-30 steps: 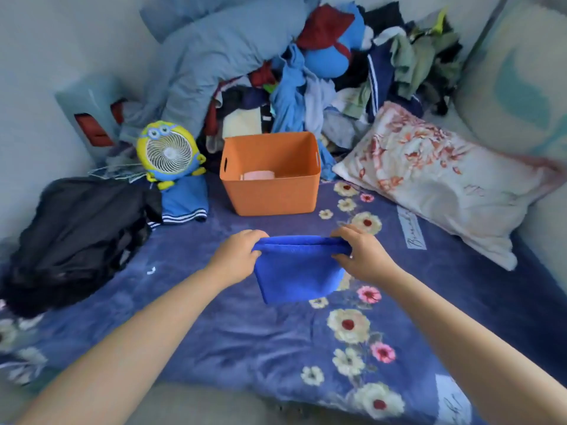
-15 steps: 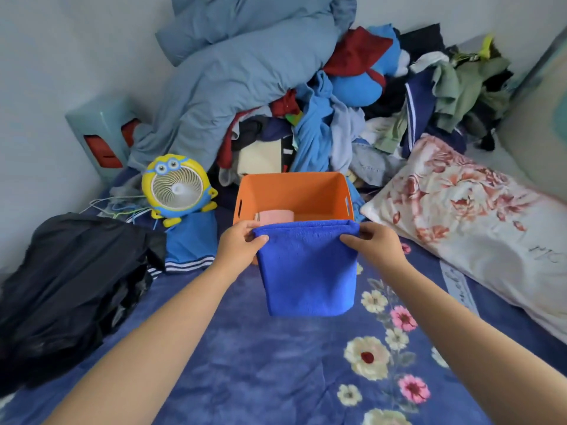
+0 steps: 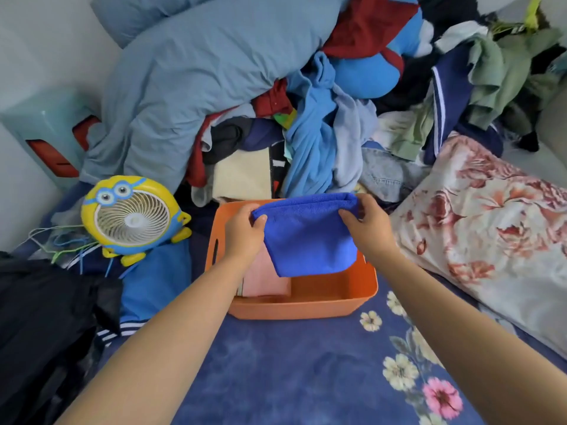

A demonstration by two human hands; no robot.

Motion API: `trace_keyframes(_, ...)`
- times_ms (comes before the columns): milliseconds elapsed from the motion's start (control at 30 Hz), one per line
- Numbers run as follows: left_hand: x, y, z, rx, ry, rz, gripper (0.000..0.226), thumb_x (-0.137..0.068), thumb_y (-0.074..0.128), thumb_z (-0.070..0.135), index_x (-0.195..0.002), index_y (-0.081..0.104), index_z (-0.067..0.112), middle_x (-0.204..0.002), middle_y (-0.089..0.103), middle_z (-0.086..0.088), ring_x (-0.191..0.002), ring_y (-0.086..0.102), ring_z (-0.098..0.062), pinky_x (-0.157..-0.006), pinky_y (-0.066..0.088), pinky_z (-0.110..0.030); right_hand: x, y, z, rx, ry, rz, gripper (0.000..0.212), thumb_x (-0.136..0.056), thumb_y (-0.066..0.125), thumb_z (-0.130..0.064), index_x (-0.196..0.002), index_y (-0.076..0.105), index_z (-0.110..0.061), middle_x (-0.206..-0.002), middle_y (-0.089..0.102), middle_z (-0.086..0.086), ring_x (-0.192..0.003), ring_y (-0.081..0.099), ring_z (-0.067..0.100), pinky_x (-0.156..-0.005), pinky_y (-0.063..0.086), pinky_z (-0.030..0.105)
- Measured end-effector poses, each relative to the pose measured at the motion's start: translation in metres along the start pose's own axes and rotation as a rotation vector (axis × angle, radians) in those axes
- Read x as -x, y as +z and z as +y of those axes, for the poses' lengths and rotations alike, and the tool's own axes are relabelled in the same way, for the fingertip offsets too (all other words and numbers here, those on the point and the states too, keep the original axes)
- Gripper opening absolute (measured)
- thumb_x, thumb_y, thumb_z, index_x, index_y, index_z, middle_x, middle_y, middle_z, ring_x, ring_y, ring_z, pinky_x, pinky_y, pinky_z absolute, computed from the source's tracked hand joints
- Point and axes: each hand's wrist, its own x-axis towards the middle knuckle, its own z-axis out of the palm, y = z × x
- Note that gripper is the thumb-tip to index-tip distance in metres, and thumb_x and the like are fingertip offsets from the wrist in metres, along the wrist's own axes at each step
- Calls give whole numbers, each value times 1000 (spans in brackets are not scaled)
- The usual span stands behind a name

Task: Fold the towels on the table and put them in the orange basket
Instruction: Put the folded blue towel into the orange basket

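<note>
A folded blue towel (image 3: 310, 237) hangs over the inside of the orange basket (image 3: 306, 308), held by its top edge. My left hand (image 3: 244, 233) pinches the towel's left top corner and my right hand (image 3: 366, 227) pinches the right top corner. A folded pink towel (image 3: 267, 280) lies in the left part of the basket, partly hidden by my left arm and the blue towel. The basket stands on a blue floral blanket (image 3: 276, 372).
A yellow cartoon fan (image 3: 132, 216) stands left of the basket. A big heap of clothes and a grey-blue duvet (image 3: 196, 75) rises behind it. A floral pillow (image 3: 484, 237) lies to the right, a black garment (image 3: 43, 326) to the left.
Both hands have carried the blue towel forward from above the blanket to over the basket. The view has moved closer to the basket.
</note>
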Motion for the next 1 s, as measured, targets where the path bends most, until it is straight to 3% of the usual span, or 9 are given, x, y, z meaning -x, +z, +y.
trace_keyframes(100,-24,34,-31,-62,-107,-98,25,-90,48,6,-113,58,2,-105,62,-11,-99,55,-26,-67,30,-15,-24,30,40,161,83,-56,27,-90,50,-11,-113,49,2,-108,58,21,-94,53,30,-62,25,27)
trace_keyframes(233,-49,87,-80,-261,-251,-311,20,-91,48,9,-104,61,1,-105,62,-15,-101,56,-30,-74,34,-26,-53,68,93,343,340,-207,34,-93,45,-16,-119,44,7,-123,53,28,-115,49,38,-86,33,34)
trace_keyframes(333,-66,125,-117,-388,-372,-436,25,-91,49,14,-105,59,-5,-115,61,-21,-107,55,-33,-81,41,-32,-72,96,128,459,481,-316,39,-94,44,-19,-123,42,8,-127,51,27,-118,48,37,-88,38,34)
trace_keyframes(500,-91,173,-155,-430,-415,-459,32,-91,51,15,-118,51,0,-124,56,-17,-114,52,-33,-83,41,-31,-94,132,170,557,570,-353,36,-95,43,-18,-120,46,8,-127,52,26,-119,49,36,-90,41,33)
trace_keyframes(600,-105,198,-169,-398,-371,-427,32,-91,51,15,-121,49,3,-124,57,-16,-115,52,-33,-89,41,-33,-108,147,194,515,619,-339,31,-94,42,-12,-118,49,5,-124,53,24,-115,51,34,-78,39,28)
trace_keyframes(700,-118,218,-181,-384,-302,-360,26,-90,52,16,-112,50,2,-114,61,-18,-106,55,-35,-81,41,-33,-121,160,217,518,580,-250,28,-92,43,-10,-117,49,1,-120,55,20,-110,52,34,-73,34,27)
trace_keyframes(800,-123,232,-191,-338,-252,-290,24,-90,53,17,-106,49,0,-105,63,-20,-99,57,-37,-74,38,-33,-126,174,236,543,530,-124,29,-95,37,-14,-121,45,-3,-124,51,18,-114,49,32,-92,38,35)
trace_keyframes(900,-118,238,-199,-279,-152,-214,14,-90,54,15,-89,46,4,-91,60,-23,-89,57,-38,-61,24,-29,-121,181,246,582,407,44,21,-96,35,-18,-109,49,-9,-118,53,14,-110,47,27,-104,32,40)
trace_keyframes(1000,-109,239,-200,-321,-36,-175,16,-87,56,9,-87,52,-7,-96,56,-26,-91,53,-40,-71,29,-31,-105,182,247,708,161,-148,22,-90,35,-4,-107,49,-1,-123,47,23,-116,43,34,-105,32,46)
